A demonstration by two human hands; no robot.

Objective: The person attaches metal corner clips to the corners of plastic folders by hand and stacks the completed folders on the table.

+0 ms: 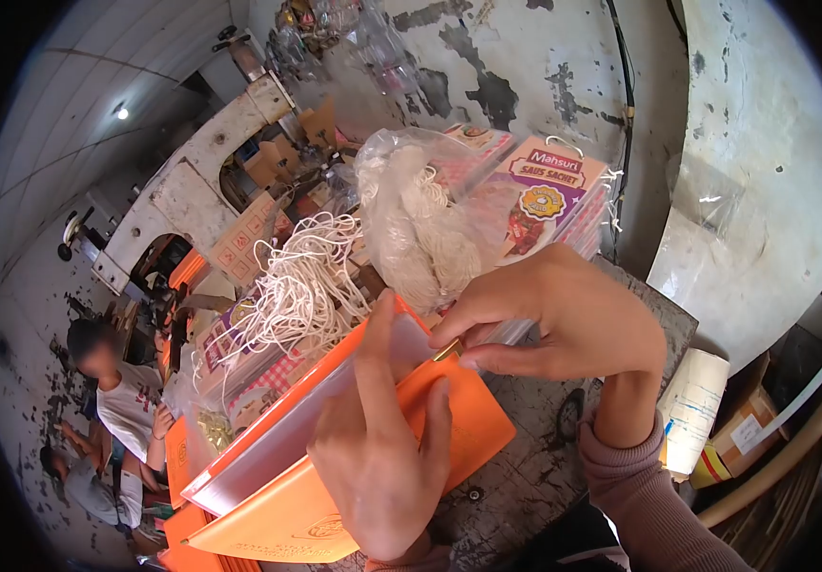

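An orange paper bag (480, 419) with a white inside lies tilted before me, its mouth facing up. My left hand (373, 458) grips its near wall, the thumb on the orange outside and the index finger stretched towards the far rim. My right hand (554, 319) pinches a small brass-coloured metal piece (447, 352) between thumb and index finger, right at the bag's near rim. Whether the piece goes through the paper, I cannot tell. Beyond the bag sits a tangled heap of white cords (301, 296).
Behind are a clear plastic bag of cord bundles (411, 219) and stacked printed Mahsuri bags (544, 200). A large metal machine (177, 176) stands at the back left. At far left, a person (130, 400) sits near another person. A white roll (697, 405) stands at right.
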